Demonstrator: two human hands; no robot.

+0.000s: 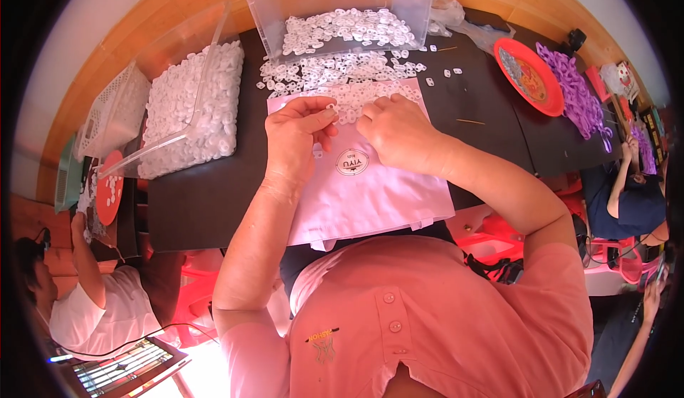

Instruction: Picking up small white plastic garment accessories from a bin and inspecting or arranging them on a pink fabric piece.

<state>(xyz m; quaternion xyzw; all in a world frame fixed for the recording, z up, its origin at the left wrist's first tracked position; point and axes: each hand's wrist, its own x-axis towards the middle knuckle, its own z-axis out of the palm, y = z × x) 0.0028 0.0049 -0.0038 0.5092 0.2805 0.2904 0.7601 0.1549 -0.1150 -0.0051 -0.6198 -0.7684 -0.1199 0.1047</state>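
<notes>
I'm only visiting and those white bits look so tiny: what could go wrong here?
Possible slips:
1. The left hand pinches one white piece at the fingertips; it could drop into the loose pile.
2. The right hand rests against that pile and might scatter pieces across the black table.
3. The pale sheet overhangs the table's near edge, so a tug could spill pieces.
</notes>
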